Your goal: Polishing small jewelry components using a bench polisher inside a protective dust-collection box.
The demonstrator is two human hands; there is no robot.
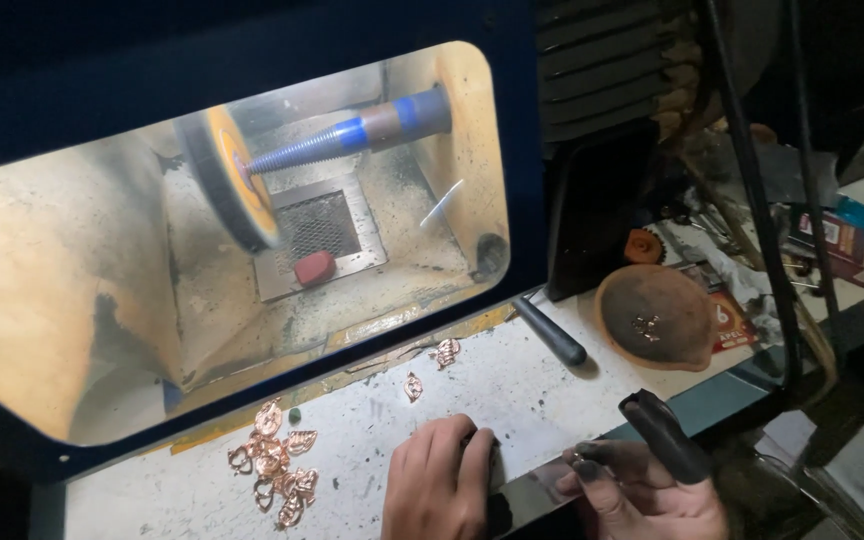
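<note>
My left hand (437, 485) rests curled on the white bench top near its front edge, fingers closed; something dark shows at its fingertips, but I cannot make out what. My right hand (642, 490) is just right of it at the bench edge, grimy, with a black finger guard (664, 435) on one raised finger. Its other fingertips are pinched together, and whether they hold a small piece is unclear. A heap of several copper leaf-shaped pieces (274, 465) lies left of my left hand. Two more leaf pieces (413, 386) (445, 351) lie farther back.
A blue polishing cabinet holds a lit chamber with a yellow buffing wheel (227, 180) on a tapered spindle (352, 135), and a red block (314, 267) on the grille. A black-handled tool (549, 330), a round brown bowl (677, 350) with small pieces, cables and boxes sit to the right.
</note>
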